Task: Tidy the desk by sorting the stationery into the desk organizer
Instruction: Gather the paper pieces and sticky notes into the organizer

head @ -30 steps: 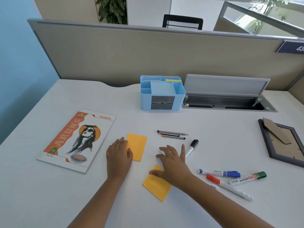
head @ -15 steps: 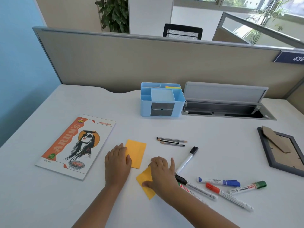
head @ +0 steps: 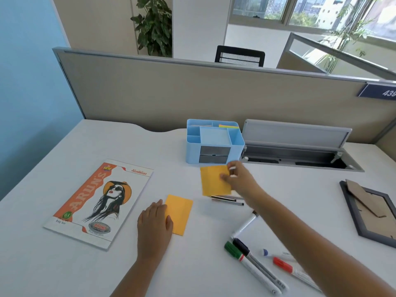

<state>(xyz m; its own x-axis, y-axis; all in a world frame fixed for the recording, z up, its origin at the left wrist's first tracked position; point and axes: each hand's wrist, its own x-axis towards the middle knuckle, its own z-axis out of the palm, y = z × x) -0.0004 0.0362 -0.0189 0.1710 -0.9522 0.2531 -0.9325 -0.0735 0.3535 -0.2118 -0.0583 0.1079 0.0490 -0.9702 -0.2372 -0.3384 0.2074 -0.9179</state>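
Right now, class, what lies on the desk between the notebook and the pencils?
In the head view, an orange note pad lies flat between the notebook and the pencils, with the left hand resting on its edge.

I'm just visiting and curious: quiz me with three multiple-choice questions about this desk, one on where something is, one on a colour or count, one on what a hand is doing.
1. Where is the blue desk organizer?
A. At the desk's back, left of the open cable tray
B. On the notebook
C. Inside the picture frame

2. How many orange sticky pads are in view?
A. One
B. Two
C. Four

3. What is the right hand doing?
A. Resting flat
B. Gripping a marker
C. Pinching an orange pad

Answers: 1 A, it stands by the partition beside the tray. 2 B, one is held and the other pad lies by the left hand. 3 C, fingers and thumb pinch its edge.
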